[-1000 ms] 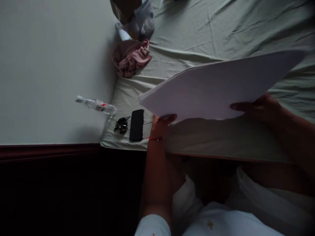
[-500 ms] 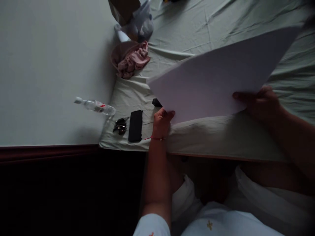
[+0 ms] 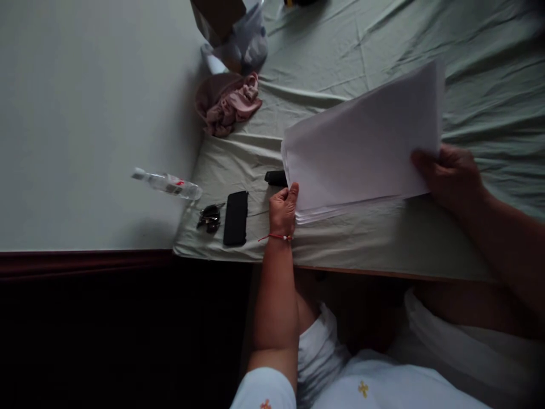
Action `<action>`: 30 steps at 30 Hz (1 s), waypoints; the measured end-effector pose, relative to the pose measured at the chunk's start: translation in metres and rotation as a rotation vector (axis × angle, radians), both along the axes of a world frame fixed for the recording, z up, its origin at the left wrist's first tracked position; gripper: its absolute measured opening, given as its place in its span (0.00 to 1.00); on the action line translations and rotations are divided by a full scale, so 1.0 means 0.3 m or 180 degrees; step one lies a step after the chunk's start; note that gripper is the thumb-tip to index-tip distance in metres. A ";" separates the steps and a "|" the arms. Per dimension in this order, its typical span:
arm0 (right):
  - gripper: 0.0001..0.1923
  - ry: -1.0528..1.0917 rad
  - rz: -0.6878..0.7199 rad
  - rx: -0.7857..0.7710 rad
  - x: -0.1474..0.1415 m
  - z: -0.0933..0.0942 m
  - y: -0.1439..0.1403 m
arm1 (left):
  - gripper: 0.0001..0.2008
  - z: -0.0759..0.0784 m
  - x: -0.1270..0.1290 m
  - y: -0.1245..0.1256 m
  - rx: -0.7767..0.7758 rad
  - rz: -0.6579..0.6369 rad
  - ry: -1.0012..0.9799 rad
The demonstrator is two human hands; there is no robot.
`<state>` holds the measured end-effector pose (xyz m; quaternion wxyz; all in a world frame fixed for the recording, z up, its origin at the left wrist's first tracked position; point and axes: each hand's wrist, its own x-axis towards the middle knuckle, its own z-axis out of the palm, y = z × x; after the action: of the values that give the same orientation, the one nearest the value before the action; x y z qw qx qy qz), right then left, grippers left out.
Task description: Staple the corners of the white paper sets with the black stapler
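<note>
paper stack [image 3: 361, 147] (just above the sheet [image 3: 340, 51]), left hand [image 3: 283, 209] and right hand [image 3: 449, 176] fingers closed on opposite edges

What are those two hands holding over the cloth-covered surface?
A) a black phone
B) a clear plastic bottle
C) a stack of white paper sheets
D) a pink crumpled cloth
C: the left hand grips the near corner and the right hand the far edge of the stack of white paper sheets, while the flat black phone lies untouched on the pale green sheet.
</note>
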<state>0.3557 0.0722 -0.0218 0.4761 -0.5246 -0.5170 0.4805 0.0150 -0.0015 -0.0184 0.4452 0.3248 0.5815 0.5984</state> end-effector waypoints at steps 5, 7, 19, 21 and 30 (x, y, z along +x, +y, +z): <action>0.27 0.0161 -0.0190 0.0031 -0.007 0.014 0.008 | 0.23 0.016 -0.001 -0.006 0.0001 -0.0297 -0.0055; 0.27 0.0168 -0.0182 0.0003 -0.012 0.023 0.003 | 0.23 0.013 -0.001 -0.002 0.0019 -0.0138 -0.0017; 0.30 0.0372 -0.0103 -0.0186 -0.011 0.009 0.009 | 0.18 0.012 -0.011 0.016 -0.0034 0.0128 -0.0394; 0.33 0.0392 -0.0070 -0.0244 -0.011 0.005 0.010 | 0.21 0.005 -0.010 0.023 -0.0034 0.0240 -0.0401; 0.29 0.0388 -0.0182 -0.0218 -0.005 0.000 0.015 | 0.21 0.018 -0.011 -0.002 -0.0034 -0.0206 -0.0380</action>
<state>0.3541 0.0766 -0.0218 0.5019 -0.5249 -0.4551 0.5152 0.0117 -0.0023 -0.0131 0.4999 0.3047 0.5463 0.5990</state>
